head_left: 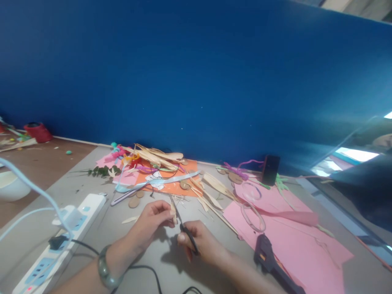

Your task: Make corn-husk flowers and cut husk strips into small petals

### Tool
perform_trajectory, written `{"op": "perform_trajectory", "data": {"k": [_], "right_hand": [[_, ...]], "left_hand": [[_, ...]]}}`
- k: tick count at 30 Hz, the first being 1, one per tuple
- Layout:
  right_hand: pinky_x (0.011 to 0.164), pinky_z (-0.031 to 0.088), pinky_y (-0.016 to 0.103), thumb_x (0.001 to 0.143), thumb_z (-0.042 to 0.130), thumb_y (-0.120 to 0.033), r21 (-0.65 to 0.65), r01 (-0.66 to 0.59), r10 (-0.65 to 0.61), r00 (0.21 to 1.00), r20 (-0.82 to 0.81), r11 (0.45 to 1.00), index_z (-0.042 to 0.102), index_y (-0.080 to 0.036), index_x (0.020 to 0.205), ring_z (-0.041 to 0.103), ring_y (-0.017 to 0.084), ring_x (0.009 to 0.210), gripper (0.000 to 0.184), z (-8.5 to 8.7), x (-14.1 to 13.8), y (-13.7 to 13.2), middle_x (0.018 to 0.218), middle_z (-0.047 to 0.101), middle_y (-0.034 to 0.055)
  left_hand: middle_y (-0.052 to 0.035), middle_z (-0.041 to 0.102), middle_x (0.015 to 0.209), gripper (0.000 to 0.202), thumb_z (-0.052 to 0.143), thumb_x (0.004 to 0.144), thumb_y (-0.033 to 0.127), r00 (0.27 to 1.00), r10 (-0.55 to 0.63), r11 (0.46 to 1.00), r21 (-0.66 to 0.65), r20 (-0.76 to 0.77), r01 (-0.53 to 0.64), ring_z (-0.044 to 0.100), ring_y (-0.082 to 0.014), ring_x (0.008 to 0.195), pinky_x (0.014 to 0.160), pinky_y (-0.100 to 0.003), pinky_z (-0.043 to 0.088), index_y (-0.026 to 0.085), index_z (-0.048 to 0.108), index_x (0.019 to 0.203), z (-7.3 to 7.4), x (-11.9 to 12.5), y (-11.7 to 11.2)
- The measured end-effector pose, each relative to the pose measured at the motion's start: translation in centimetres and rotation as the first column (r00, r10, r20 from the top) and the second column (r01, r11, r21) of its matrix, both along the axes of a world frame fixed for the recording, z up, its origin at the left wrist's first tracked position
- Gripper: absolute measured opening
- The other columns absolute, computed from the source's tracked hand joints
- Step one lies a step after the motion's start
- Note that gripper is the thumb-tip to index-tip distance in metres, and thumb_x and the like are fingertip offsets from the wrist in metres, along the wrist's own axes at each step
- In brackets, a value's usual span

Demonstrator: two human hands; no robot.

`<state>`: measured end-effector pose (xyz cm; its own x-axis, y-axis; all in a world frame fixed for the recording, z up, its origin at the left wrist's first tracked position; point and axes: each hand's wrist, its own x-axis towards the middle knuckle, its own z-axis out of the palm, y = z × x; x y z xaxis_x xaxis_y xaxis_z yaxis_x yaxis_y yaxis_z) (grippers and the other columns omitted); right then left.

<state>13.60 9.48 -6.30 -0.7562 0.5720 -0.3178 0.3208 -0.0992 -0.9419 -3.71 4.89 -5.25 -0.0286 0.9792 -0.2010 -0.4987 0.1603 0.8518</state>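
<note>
In the head view my right hand [199, 241] grips a pair of black-handled scissors [191, 239], their blades pointing up and away from me. My left hand [156, 218] pinches a small pale strip [174, 212], perhaps thin wood or dried husk. The scissor blades lie right beside this strip; whether they touch it is unclear. Just beyond the hands, thin offcuts [179, 198] are scattered on the grey table. An orange sheet [171, 188] behind them carries a light blue ribbon [177, 178] and round wooden slices [185, 185].
A white power strip [88, 208] with plugs and cables lies at left. To the right are pink paper sheets [294, 241], a black glue gun [269, 261], tape rings [252, 218] and a phone [270, 170] leaning on the blue partition [196, 81]. Wooden sticks [162, 157] pile up behind.
</note>
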Motion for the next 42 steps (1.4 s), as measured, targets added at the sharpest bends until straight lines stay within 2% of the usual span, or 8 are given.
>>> {"op": "perform_trajectory", "data": {"k": [9,16,20,28,34,42], "right_hand": [[0.040,0.021,0.020,0.070,0.062,-0.063,-0.036,0.033,-0.033,0.999,0.001,0.999,0.048,-0.016,0.057,0.037,0.006,0.035,0.051,-0.4,-0.1,-0.1,0.037,0.046,-0.0058],[0.045,0.032,0.021,0.067,0.056,-0.075,0.061,-0.036,0.038,0.999,-0.038,0.998,0.054,-0.013,0.067,0.047,0.009,0.049,0.062,-0.2,-0.4,-0.4,0.054,0.055,0.0010],[0.045,0.032,0.020,0.069,0.054,-0.076,0.065,-0.045,0.047,0.998,-0.034,0.997,0.054,-0.013,0.066,0.047,0.009,0.049,0.063,0.0,-0.5,-0.6,0.056,0.056,0.0021],[0.040,0.028,0.019,0.066,0.057,-0.075,0.032,0.004,-0.003,1.000,-0.023,0.999,0.051,-0.015,0.061,0.043,0.007,0.042,0.061,-0.7,-0.5,-0.6,0.048,0.052,-0.0006],[0.040,0.027,0.020,0.064,0.059,-0.073,0.018,0.025,-0.025,0.999,-0.024,1.000,0.049,-0.016,0.056,0.041,0.007,0.040,0.059,-0.4,-0.7,-0.6,0.043,0.048,-0.0028],[0.041,0.027,0.019,0.068,0.061,-0.068,0.012,0.033,-0.033,0.999,-0.022,0.999,0.048,-0.016,0.057,0.042,0.007,0.041,0.055,-1.1,-0.4,-0.6,0.044,0.051,-0.0022]], "left_hand": [[-0.0025,0.065,0.061,0.016,0.072,0.069,0.023,1.000,0.010,1.000,0.001,0.021,-0.010,0.058,-0.0122,0.058,0.060,-0.023,0.047,0.015,0.059,0.066,-0.2,0.1,-0.1],[-0.0010,0.064,0.062,0.017,0.073,0.069,0.026,0.995,0.102,0.994,-0.025,-0.012,-0.102,0.058,-0.0108,0.057,0.055,-0.020,0.046,0.015,0.061,0.066,-0.6,-0.2,0.1],[-0.0006,0.064,0.058,0.018,0.074,0.068,0.028,0.992,0.115,0.993,-0.026,-0.046,-0.116,0.058,-0.0101,0.054,0.054,-0.019,0.045,0.015,0.061,0.064,-0.7,-0.1,0.2],[-0.0008,0.063,0.053,0.022,0.075,0.066,0.032,0.992,0.114,0.991,-0.057,-0.062,-0.118,0.056,-0.0096,0.048,0.049,-0.019,0.042,0.015,0.061,0.062,-0.4,0.2,0.1],[-0.0011,0.063,0.053,0.022,0.074,0.067,0.031,0.993,0.107,0.992,-0.061,-0.056,-0.111,0.055,-0.0095,0.049,0.048,-0.018,0.041,0.014,0.061,0.062,-0.5,0.3,0.1],[-0.0007,0.063,0.053,0.022,0.074,0.066,0.032,0.994,0.099,0.992,-0.075,-0.049,-0.103,0.056,-0.0099,0.049,0.048,-0.018,0.041,0.015,0.060,0.062,-0.5,0.2,0.0]]}}
